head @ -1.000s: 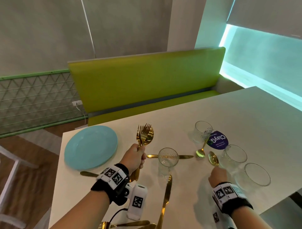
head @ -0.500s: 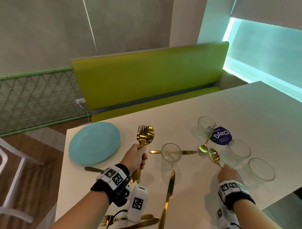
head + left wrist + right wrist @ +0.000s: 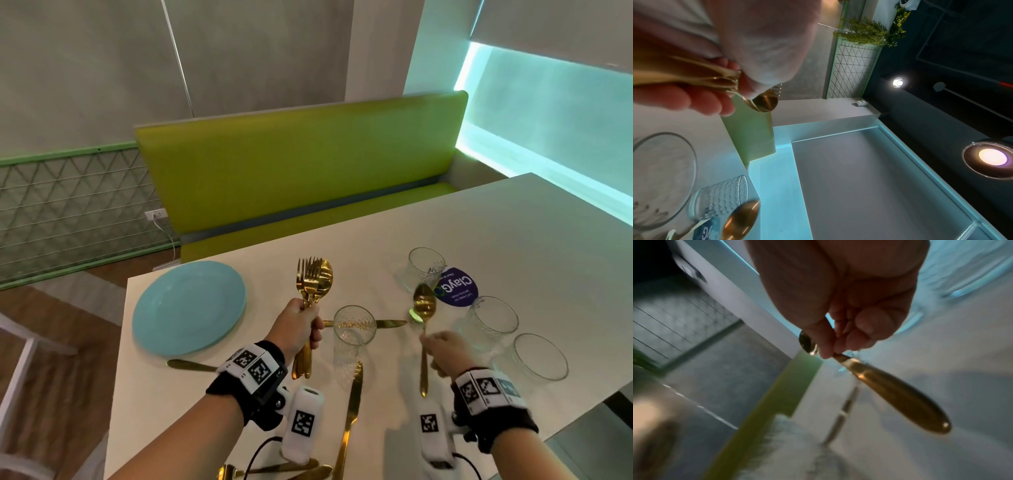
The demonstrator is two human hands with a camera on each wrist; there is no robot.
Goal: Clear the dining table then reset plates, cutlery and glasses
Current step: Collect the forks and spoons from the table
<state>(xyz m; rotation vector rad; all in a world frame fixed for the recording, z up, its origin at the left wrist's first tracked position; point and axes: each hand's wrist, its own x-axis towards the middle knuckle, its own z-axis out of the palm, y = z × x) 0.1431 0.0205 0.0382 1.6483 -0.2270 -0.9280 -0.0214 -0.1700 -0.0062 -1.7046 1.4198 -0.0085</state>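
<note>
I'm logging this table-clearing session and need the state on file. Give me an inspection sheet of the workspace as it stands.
Surface: white table, partly laid.
Job's things: blue plate at the left end; four glasses, one central, three at right; gold knives lying flat, one near the front edge; another spoon flat by the sticker.
Clutter: purple round sticker.
Grippers: left hand grips a bundle of forks and spoon; right hand pinches a gold spoon by its handle.
Cables: black lead from the left wrist unit.
Surroundings: green bench, white chair frame at left.
</note>
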